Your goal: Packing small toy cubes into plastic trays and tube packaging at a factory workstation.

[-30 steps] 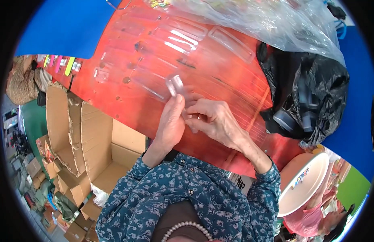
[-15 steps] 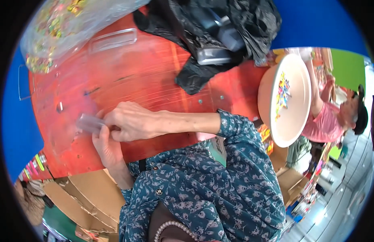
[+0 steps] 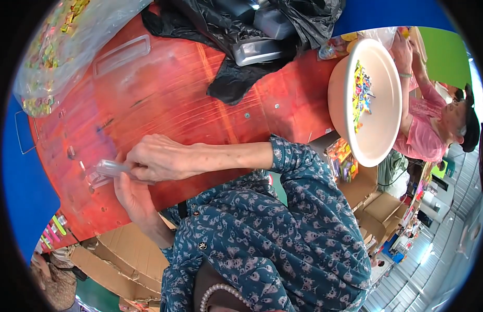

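A small clear plastic box [image 3: 110,167] is between my two hands, above the left part of the red table [image 3: 168,104]. My right hand [image 3: 157,156] reaches across from the right, its fingers bent and closed on the box's near end. From below, my left hand [image 3: 133,196] grips the same box with thumb and fingers closed. The fingers partly hide it, so whether it has a lid on cannot be seen. Just beside the box, another clear plastic piece [image 3: 96,180] shows on the table. Farther off lies a flat clear plastic lid [image 3: 122,55].
A clear bag of small colourful pieces [image 3: 49,67] lies far left. A black plastic bag [image 3: 228,78] holds several clear boxes [image 3: 258,51]. At right stands a pale bowl [image 3: 379,125] with colourful pieces, a person in pink [image 3: 421,127] beyond it. Cardboard [image 3: 124,249] is below the table.
The view has shifted slightly, and the blurred box now shows sharper. Both hands stay closed on it. The person in pink has raised their hands.
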